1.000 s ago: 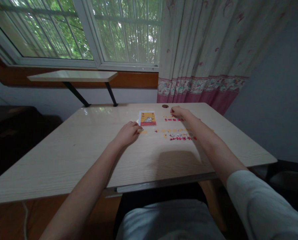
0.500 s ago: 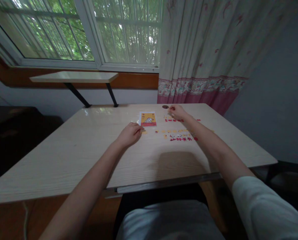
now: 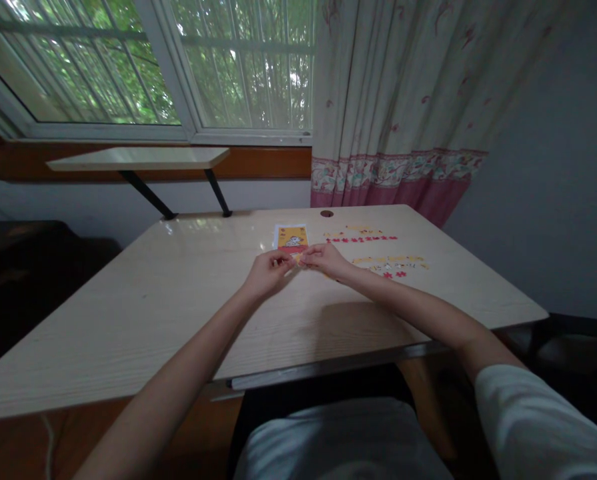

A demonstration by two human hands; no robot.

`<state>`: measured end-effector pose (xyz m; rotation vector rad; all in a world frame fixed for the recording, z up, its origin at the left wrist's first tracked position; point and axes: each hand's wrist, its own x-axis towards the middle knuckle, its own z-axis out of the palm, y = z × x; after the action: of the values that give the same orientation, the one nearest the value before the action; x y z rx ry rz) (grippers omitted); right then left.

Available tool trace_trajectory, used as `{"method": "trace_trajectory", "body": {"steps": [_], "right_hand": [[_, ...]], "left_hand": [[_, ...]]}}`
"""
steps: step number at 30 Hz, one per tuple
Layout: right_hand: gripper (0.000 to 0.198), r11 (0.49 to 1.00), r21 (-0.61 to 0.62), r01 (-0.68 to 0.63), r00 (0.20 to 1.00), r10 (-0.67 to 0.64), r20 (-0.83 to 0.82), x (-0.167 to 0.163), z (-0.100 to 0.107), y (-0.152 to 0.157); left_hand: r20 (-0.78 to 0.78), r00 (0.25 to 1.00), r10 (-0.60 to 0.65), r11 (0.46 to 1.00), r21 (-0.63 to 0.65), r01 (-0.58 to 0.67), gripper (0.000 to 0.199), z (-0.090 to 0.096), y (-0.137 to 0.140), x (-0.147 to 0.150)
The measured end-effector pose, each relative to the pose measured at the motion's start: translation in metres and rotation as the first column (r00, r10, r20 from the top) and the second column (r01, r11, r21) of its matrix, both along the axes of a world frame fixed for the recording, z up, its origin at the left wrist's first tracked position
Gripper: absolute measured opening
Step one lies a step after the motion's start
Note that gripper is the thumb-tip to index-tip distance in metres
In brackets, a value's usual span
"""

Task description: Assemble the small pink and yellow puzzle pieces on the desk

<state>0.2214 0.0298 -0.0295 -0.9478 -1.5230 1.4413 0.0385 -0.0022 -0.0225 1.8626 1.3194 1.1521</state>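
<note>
My left hand and my right hand meet just in front of a picture card. Both pinch small yellow jigsaw puzzle pieces between their fingertips; whether these are joined cannot be made out. The card shows a white animal figure on yellow above a red band. To the right lie rows of loose puzzle pieces: a red row with yellow ones behind it, and a nearer group of yellow and white pieces. My right hand and forearm hide part of the nearer group.
The pale wooden desk has a round cable hole near its back edge. A raised shelf on black legs stands at the back left. A patterned curtain hangs behind the desk, beside a barred window.
My right hand has come from the back rows toward the left and nearer, meeting my left hand at the yellow pieces. The view has shifted slightly.
</note>
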Motion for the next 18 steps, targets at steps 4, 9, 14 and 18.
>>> {"method": "trace_trajectory", "body": {"steps": [4,9,14,18], "right_hand": [[0.024,0.972,0.234,-0.015,0.99,-0.018,0.137,0.008,0.004,0.002],[0.019,0.715,0.67,-0.198,0.915,-0.11,0.388,0.02,0.015,-0.001],[0.016,0.478,0.815,-0.326,0.858,-0.212,0.467,0.023,0.019,-0.001],[0.015,0.429,0.838,-0.337,0.821,-0.303,0.485,0.021,0.017,0.007]], "left_hand": [[0.045,0.998,-0.045,0.998,-0.034,0.047,0.032,0.0,0.001,-0.001],[0.071,0.993,-0.091,0.993,-0.067,0.096,0.029,-0.002,0.003,-0.002],[0.08,0.989,-0.128,0.986,-0.099,0.136,0.03,-0.003,0.005,-0.003],[-0.021,0.997,-0.079,0.996,-0.046,0.078,0.035,-0.004,0.008,-0.009]]}}
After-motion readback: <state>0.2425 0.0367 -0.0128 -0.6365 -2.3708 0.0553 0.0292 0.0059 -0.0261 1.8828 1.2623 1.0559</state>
